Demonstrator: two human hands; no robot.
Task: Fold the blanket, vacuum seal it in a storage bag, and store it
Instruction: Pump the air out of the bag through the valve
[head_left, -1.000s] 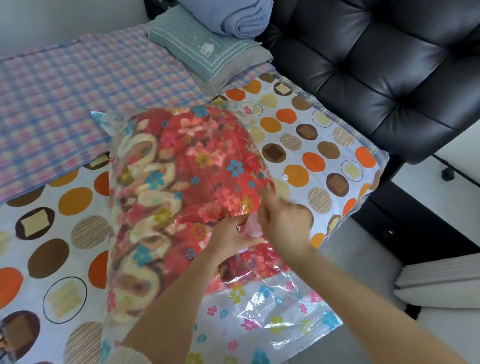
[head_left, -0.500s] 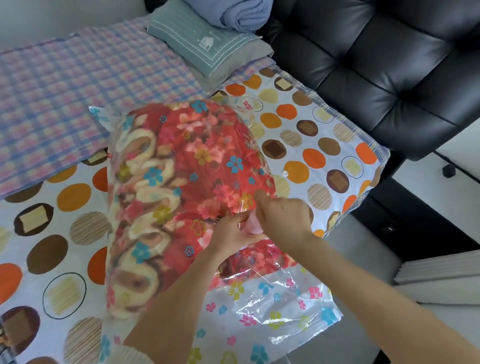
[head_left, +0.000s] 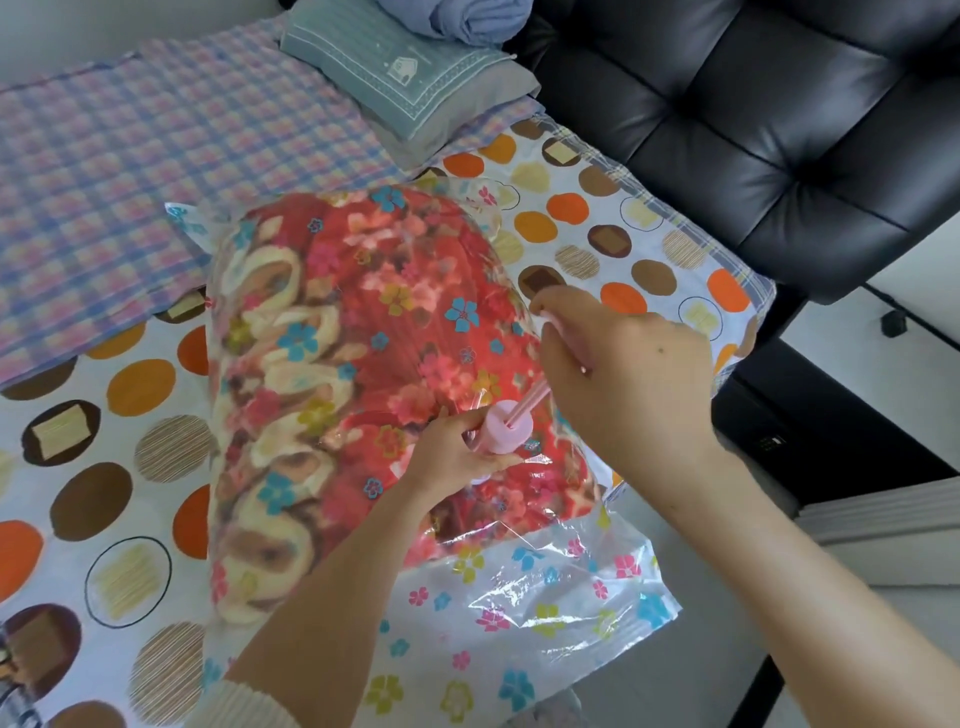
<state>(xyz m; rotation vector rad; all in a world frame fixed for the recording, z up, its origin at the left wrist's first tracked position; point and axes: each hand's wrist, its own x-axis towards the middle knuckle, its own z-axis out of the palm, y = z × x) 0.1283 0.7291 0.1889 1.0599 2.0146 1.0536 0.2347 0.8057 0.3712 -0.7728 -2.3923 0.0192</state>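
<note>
On the spotted bed sheet (head_left: 78, 441), the red floral blanket (head_left: 363, 338) lay inside the clear flowered bag (head_left: 545, 597). My left hand (head_left: 452, 454) gripped the pink pump cylinder (head_left: 506, 431) atop it; my right hand (head_left: 623, 374) clasped its handle (head_left: 546, 316) above-right.

No words, brands or numbers are legible around the pink pump (head_left: 506, 428) I grip with my left hand (head_left: 457, 460). Well beyond it, a small white house emblem (head_left: 404, 66) marks the grey-green pillow (head_left: 363, 67). Any lettering beside it is too fine to read.
</note>
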